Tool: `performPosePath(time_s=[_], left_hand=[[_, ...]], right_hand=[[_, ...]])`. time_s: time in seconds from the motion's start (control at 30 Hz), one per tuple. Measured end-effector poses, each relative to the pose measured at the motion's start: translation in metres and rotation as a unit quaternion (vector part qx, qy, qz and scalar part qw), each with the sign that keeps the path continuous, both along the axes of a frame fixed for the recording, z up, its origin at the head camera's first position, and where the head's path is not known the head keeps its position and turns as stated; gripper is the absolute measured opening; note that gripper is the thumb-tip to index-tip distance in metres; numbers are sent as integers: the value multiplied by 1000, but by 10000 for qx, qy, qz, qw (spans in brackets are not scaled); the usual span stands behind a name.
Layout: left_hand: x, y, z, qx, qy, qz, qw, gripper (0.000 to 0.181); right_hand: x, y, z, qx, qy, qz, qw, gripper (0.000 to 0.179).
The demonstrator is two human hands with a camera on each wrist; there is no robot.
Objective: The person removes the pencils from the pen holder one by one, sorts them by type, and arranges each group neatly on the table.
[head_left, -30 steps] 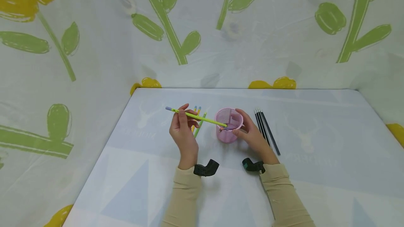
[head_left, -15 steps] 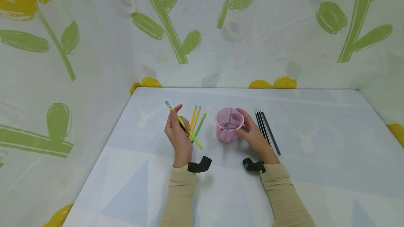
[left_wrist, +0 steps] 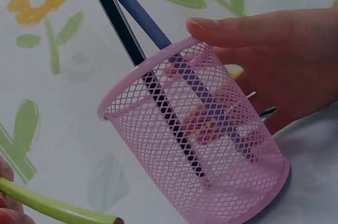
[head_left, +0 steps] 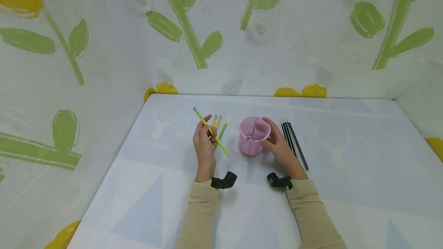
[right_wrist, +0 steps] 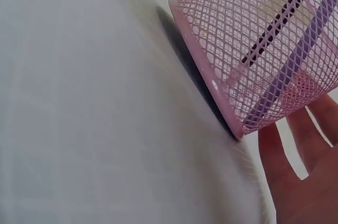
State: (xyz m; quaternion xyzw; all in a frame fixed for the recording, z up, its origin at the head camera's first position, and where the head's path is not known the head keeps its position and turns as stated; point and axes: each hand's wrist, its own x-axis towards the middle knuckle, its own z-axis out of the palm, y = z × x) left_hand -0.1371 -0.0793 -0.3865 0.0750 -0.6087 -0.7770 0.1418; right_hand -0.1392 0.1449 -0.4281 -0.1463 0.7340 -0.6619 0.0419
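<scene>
My left hand [head_left: 204,146] pinches the pencil [head_left: 220,145], light, stiff I'd guess, mid-shaft's best; right hand [head_left: 282,150] grips the cup [head_left: 250,148] alongside.

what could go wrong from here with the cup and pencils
The slender yellow-green pencil, held slanting in the left hand, could slip and fall outside the round pink mesh cup. The cup might tip if the right hand holding its side loosens. The left hand might also nudge the slim yellow pencils lying near it.
</scene>
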Motion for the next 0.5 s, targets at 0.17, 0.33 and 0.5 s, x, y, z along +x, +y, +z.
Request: performPosePath(time_s=[0.17,0.33,0.5], left_hand=[[-4,6,-8,-220,-186,-306,9991,26],[-4,12,-16,-587,-121,-542,9967,25],[-3,16,-17,-888,-75,-654,9939,27]], right_hand=[[-5,3,-14,497,-153,-89,9986,61],[-4,2,-16,485,-96,-37,9988,60],[-4,1,-15,483,-129,-29,9987,59]])
